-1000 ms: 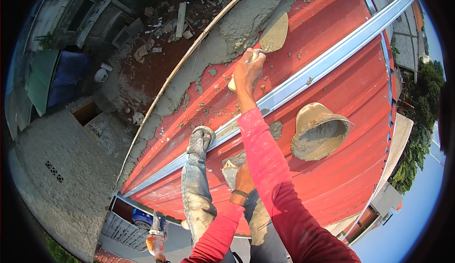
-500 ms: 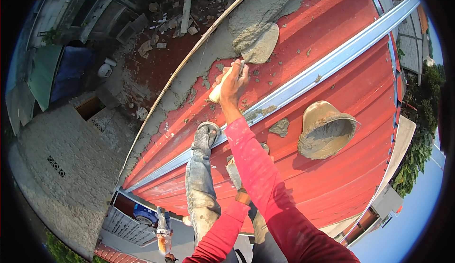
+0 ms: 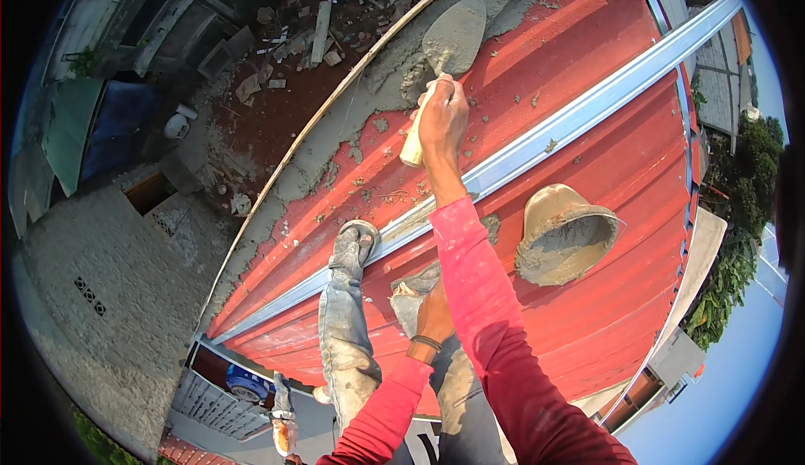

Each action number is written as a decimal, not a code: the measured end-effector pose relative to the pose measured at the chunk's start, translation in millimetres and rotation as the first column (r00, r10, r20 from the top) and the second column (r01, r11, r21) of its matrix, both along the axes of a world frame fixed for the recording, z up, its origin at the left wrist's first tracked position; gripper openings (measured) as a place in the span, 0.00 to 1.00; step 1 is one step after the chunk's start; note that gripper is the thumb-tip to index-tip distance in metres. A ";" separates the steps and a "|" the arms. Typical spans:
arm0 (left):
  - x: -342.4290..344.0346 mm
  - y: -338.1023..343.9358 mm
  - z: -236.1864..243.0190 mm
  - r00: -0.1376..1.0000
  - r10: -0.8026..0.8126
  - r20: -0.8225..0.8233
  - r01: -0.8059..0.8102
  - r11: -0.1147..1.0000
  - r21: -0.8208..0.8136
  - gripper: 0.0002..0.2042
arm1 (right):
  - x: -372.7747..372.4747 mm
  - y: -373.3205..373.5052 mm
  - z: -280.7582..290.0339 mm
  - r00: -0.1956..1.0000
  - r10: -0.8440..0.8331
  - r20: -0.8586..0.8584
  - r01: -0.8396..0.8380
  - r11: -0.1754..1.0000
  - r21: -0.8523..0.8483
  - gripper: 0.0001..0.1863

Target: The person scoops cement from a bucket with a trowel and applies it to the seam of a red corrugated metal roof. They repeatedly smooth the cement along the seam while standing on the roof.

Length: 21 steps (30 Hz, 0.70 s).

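My right hand (image 3: 442, 119) grips the pale handle of a trowel (image 3: 453, 29), its blade coated in grey mortar over the mortar band (image 3: 298, 171) along the roof's left edge. My left hand (image 3: 432, 314) is low between my legs, beside a grey, mortar-smeared object (image 3: 405, 301) I cannot make out; its fingers are mostly hidden, partly by my right sleeve. To the right sits a tan bucket (image 3: 566, 234) with mortar inside, tilted on the red corrugated roof sheet (image 3: 604, 121).
A long metal strip (image 3: 620, 88) crosses the roof diagonally, with my sandalled left foot (image 3: 354, 251) on it. Past the curved edge lies a rubble-strewn yard (image 3: 260, 121) far below. Another person (image 3: 283, 431) is below at the lower left, near a blue vehicle (image 3: 247, 385).
Since half a second ago, my right hand and the trowel have moved up and to the right along the mortar band, after an earlier move down and left.
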<state>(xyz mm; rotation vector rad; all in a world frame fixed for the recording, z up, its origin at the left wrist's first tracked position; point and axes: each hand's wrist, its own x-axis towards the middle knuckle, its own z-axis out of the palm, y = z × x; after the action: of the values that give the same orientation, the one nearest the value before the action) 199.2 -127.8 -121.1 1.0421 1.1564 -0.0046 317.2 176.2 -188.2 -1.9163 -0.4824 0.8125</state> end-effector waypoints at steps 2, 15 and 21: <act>2.5 -5.1 -0.7 0.998 0.066 -0.023 -0.067 0.997 -0.034 0.28 | 0.8 9.0 8.3 0.998 0.050 0.039 -0.046 0.994 -0.098 0.26; -13.3 -105.3 -52.4 0.916 0.368 0.159 -0.361 0.930 -0.068 0.21 | -122.7 -65.7 -29.6 0.975 0.206 0.077 -0.190 0.965 -0.178 0.22; 14.5 6.6 7.7 0.987 0.045 -0.154 -0.058 0.995 -0.083 0.19 | 7.3 -0.3 -0.4 0.969 0.125 0.211 -0.105 0.989 -0.104 0.24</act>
<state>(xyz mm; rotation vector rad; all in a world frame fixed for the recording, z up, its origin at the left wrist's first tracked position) 213.7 -121.2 -113.4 0.9464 1.3093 -0.0946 324.5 176.0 -188.6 -2.0902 -0.7055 0.7118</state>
